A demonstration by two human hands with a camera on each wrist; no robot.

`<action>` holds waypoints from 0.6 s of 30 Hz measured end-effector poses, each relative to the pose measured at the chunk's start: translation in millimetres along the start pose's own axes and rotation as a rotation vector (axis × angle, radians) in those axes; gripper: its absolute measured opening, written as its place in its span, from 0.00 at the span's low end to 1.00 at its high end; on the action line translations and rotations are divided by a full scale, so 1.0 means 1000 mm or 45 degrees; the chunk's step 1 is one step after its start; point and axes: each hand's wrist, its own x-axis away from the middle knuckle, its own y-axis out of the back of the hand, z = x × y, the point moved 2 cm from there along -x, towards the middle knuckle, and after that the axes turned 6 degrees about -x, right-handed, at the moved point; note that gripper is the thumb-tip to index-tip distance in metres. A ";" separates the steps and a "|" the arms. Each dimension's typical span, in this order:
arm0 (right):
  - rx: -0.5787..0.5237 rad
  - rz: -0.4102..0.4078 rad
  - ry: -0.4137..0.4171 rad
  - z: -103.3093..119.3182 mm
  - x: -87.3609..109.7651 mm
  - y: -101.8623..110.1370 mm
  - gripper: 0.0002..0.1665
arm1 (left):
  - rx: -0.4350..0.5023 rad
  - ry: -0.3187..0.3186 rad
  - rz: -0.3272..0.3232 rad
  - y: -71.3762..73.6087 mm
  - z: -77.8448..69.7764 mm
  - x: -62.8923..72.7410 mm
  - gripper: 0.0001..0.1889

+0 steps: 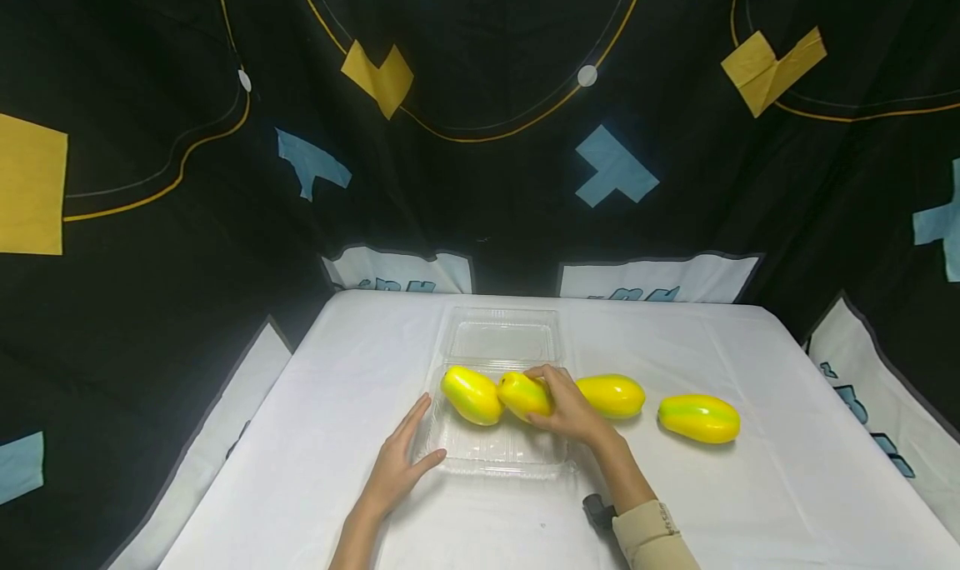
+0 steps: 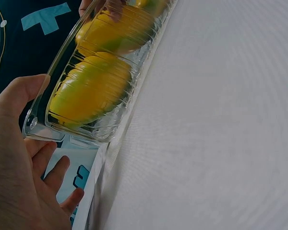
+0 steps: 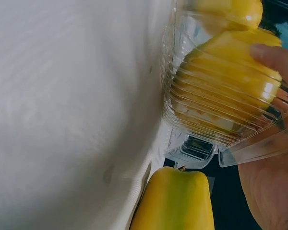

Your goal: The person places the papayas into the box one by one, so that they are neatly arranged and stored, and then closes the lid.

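A clear plastic clamshell box [image 1: 495,452] lies with its lid folded back on the white table. Inside, toward the left, rests a yellow-green papaya [image 1: 471,395], also visible through the ribbed wall in the left wrist view. My right hand [image 1: 567,407] grips a second papaya [image 1: 522,393] in the box, fingers over its far side and thumb on the near side; the palm hides its right end. At the box's left side is my left hand [image 1: 397,468], fingers extended and thumb spread, its thumb tip at the rim [image 2: 44,98].
Right of the box lie two more papayas, one [image 1: 613,396] partly behind my right hand and another [image 1: 699,418] farther right. The open lid [image 1: 501,337] extends toward the back. A small black object [image 1: 597,512] shows beside my right sleeve. Dark curtains [image 1: 480,212] hang behind the table.
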 end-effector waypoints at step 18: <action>0.070 -0.006 0.081 -0.005 0.001 -0.004 0.41 | -0.015 0.001 0.007 -0.001 0.001 0.000 0.39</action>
